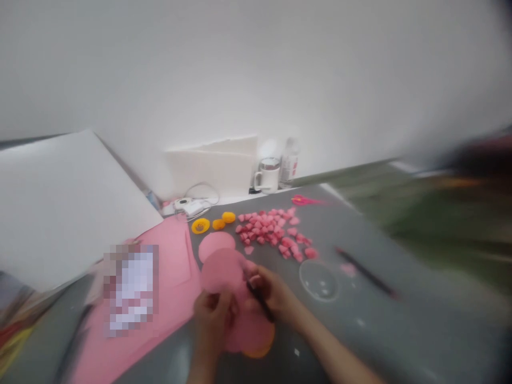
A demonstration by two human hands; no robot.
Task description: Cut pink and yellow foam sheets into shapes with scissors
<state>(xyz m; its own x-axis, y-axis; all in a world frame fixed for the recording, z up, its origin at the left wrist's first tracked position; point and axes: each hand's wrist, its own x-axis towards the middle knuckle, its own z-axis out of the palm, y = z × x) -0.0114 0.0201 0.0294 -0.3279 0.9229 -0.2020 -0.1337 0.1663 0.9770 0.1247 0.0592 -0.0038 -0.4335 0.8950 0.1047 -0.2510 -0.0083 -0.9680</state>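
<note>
My left hand pinches the lower edge of a round pink paper disc, its fingers closed. In my right hand, close to the disc's right edge, is a slim dark pen-like tool; blur hides its exact kind. Another pink disc lies just behind the held one. Beneath my hands are more pink paper pieces with a yellow-orange rim showing below. A heap of small folded pink paper pieces is spread beyond my right hand.
Large pink sheets lie left, beside a white board. Yellow paper rolls, a white device with a cable, a mug and a bottle stand behind. Rightward are pink scissors, a clear round lid and a dark pencil.
</note>
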